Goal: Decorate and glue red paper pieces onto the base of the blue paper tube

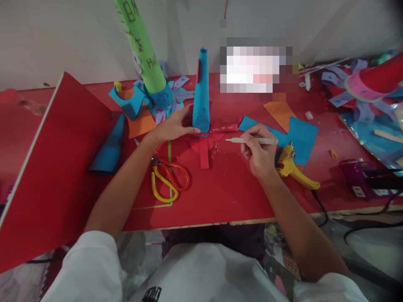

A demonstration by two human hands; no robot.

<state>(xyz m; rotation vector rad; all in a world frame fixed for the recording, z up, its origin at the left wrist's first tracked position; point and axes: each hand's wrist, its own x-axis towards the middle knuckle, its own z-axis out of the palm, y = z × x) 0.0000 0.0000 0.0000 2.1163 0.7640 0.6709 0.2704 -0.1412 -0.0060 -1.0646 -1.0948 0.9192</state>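
A tall blue paper tube (201, 92) stands upright on a red paper base with strips (204, 155) spreading out from it. My left hand (176, 125) grips the tube's foot, thumb in front and fingers partly hidden behind it. In my right hand (258, 153) is a white pen (233, 140), its tip pointing left toward the base and apart from it. Just past the pen tip lies a red strip (224, 128) with white writing. Scissors (168, 180) with red and yellow handles rest below my left forearm.
A yellow glue gun (294, 170) lies right of my right hand, near blue paper (304, 138) and orange paper (280, 114). A green paper tube (145, 54) stands back left. A red board (59, 167) leans at left beside a blue paper cone (110, 147). A purple device (359, 178) sits at right.
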